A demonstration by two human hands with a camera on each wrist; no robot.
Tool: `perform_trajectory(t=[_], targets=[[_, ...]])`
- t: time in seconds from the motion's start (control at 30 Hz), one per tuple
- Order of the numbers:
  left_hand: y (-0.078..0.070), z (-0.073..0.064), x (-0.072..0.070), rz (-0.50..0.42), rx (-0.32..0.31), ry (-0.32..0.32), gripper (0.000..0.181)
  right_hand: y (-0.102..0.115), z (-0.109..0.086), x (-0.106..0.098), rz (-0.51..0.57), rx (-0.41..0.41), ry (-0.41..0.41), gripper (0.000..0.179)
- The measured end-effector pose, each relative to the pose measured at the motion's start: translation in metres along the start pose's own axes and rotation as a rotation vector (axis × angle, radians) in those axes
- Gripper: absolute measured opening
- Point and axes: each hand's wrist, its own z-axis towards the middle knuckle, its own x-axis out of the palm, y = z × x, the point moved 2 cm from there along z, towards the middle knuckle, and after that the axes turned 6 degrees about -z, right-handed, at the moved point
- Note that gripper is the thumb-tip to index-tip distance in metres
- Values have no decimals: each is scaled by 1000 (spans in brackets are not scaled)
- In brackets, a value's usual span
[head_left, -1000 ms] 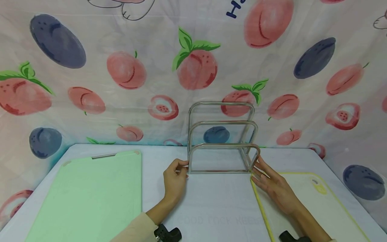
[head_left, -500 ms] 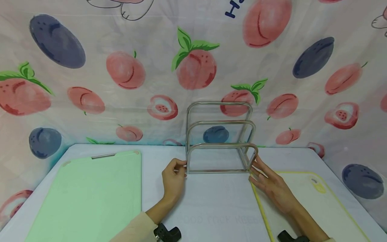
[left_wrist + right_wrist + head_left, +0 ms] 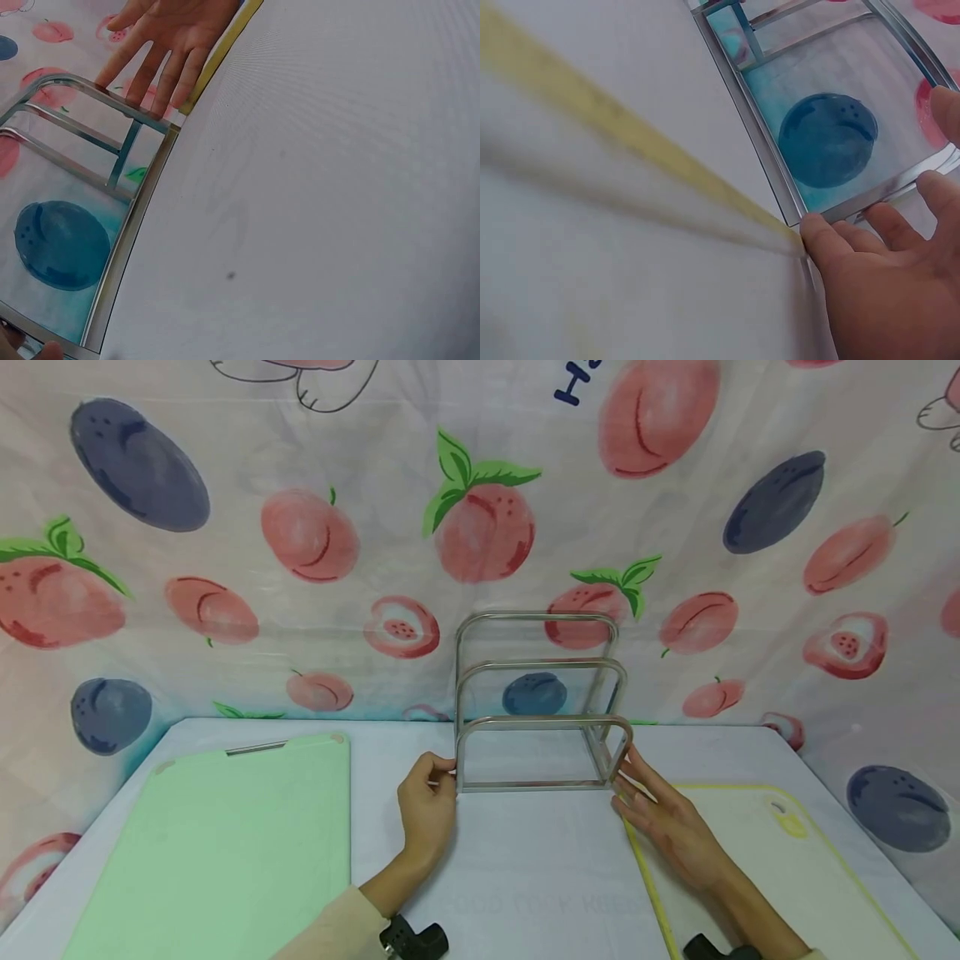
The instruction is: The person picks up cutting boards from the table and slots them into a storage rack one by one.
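A metal wire rack [image 3: 540,721] with three upright loops stands on the white table between my two hands. My left hand [image 3: 429,806] is at its lower left corner, with thumb and curled fingers pinching the upright; only fingertips show at the bottom left of the left wrist view. My right hand [image 3: 678,827] touches the rack's right side near its base, fingers fairly straight and thumb apart from them. In the right wrist view, the right hand's fingertips [image 3: 814,229] meet the base corner.
A green cutting board [image 3: 225,843] lies on the left side of the table. On the right, partly under my right forearm, lies a white cutting board [image 3: 780,893] with a yellow rim. Behind hangs a fruit-printed curtain [image 3: 405,460].
The rack has shifted slightly to the left, and both hands have moved along with it. The boards have stayed in place; the whole view drifts slightly.
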Motion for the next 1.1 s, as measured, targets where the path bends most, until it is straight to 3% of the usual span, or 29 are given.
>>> perform_trajectory(t=[0.37,0.5,0.6,0.77,0.83,0.93,1.1], targets=[[-3,0,0,5,-8,1,25,0,0,4,30,-4,-12,57],[-7,-1,-1,21,-56,29,25,-1,0,5,30,-2,-23,57],[-12,0,-4,20,-138,60,22,-2,1,7,29,4,-23,58],[-20,5,-14,9,-337,148,19,-3,2,8,26,10,-15,58],[-22,6,-18,17,-379,196,20,-2,2,7,25,10,-14,58],[-24,5,-24,22,-382,278,25,-1,1,5,20,8,-10,58],[-24,1,-32,-6,-331,423,33,-1,1,4,28,16,-9,58]])
